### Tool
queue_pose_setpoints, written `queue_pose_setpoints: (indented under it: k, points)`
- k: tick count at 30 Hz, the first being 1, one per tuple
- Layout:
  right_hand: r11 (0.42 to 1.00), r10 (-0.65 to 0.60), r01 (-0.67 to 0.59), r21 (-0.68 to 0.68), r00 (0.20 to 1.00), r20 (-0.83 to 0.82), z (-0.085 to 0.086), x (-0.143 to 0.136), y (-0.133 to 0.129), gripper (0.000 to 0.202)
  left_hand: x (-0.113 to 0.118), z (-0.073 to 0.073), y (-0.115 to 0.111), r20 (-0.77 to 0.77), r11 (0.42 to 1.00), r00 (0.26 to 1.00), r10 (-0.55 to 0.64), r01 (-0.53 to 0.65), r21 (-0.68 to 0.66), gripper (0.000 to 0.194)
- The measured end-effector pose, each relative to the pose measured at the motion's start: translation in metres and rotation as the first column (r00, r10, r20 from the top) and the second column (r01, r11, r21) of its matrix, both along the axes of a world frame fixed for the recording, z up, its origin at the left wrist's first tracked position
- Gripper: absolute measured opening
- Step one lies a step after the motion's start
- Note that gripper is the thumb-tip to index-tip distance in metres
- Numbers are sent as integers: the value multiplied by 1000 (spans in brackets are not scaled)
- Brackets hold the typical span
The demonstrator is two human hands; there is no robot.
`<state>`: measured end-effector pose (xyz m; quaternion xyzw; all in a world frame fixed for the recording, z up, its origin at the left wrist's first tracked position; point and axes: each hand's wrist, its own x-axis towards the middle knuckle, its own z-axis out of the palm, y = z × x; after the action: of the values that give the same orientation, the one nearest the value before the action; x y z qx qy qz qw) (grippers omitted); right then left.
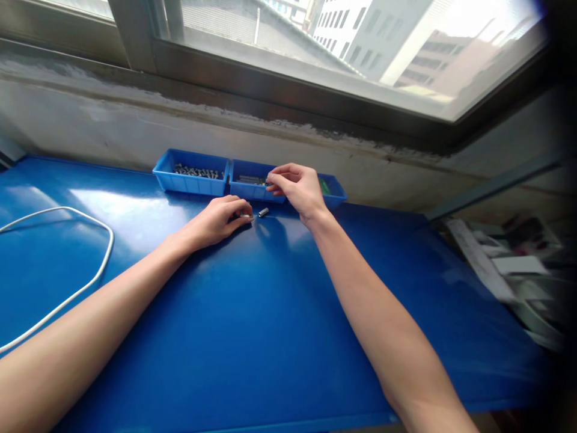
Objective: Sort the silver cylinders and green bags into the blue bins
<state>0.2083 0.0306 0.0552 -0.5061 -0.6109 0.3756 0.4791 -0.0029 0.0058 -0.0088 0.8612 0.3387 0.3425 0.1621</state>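
Observation:
My left hand (224, 221) rests low on the blue table with its thumb and fingers closed around a small, flat, shiny metal piece (246, 216). Just right of those fingertips lies a short metal cylinder (264, 212) on the tabletop. Over the middle blue bin (252, 191) is my right hand (298, 187), its thumb and fingertips pinched together. Whatever may be between them is too small to make out. That bin contains grey rod-like parts (251, 180), partly hidden by the right hand.
A left blue bin (192, 183) holds several screw-like metal parts (198, 172). Behind my right hand, another blue bin (337, 193) has something green (323, 186) inside. A white cable (106, 258) curves across the table's left side. Wall and window stand behind; blurred clutter (518, 264) is at right.

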Motion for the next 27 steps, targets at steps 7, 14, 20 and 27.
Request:
queue_pose_setpoints:
  k: [7, 14, 20, 27]
  points:
    - [997, 76, -77, -28, 997, -16, 2, -3, -4, 12, -1, 5, -1, 151, 999, 987, 47, -45, -20, 18]
    - [986, 158, -159, -55, 987, -25, 1, -5, -5, 9, 0, 5, -2, 401, 973, 912, 83, 13, -231, 25]
    - [969, 233, -229, -95, 972, 35, 1, -4, -6, 7, 0, 10, -3, 520, 919, 830, 202, 23, -394, 41]
    - [944, 299, -291, -156, 954, 34, -1, -7, -10, 10, 0, 13, -1, 561, 906, 788, 253, 10, -423, 46]
